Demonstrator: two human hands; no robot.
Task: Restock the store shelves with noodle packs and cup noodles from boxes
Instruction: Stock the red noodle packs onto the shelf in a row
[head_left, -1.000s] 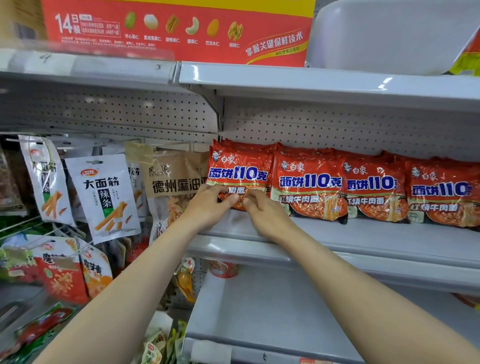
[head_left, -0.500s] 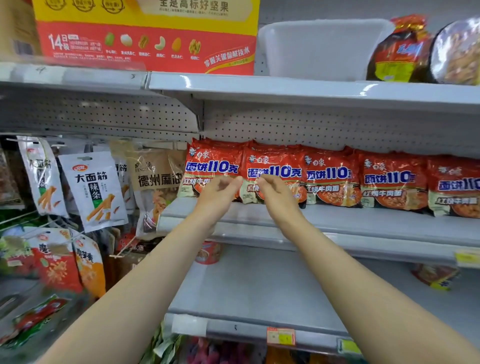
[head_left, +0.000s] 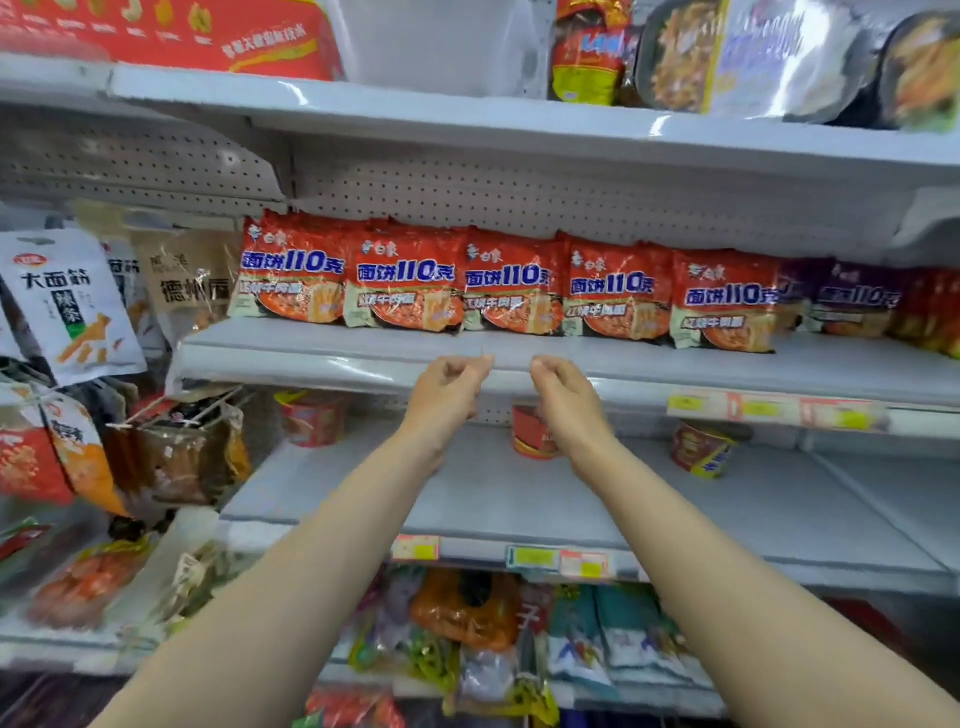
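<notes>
A row of several red noodle packs (head_left: 511, 283) with blue lettering stands upright at the back of the middle shelf (head_left: 322, 353); a purple pack (head_left: 847, 299) follows at the right end. My left hand (head_left: 447, 392) and my right hand (head_left: 563, 397) hover side by side in front of the shelf's front edge, below the packs and apart from them. Both hands are loosely curled, fingers bent, and hold nothing. On the shelf below stand three red cup noodles (head_left: 701, 449), one partly hidden behind my right hand.
Hanging snack bags (head_left: 70, 306) fill the pegboard section at the left. The top shelf holds a red box (head_left: 208, 31) and bowl noodles (head_left: 685, 57). Price tags (head_left: 769, 410) line the shelf edges. Mixed packs (head_left: 467, 618) crowd the lowest shelf.
Both hands let go of the leftmost noodle packs and pulled back and down to the shelf's front edge. The camera drew back and shifted right, showing more shelves.
</notes>
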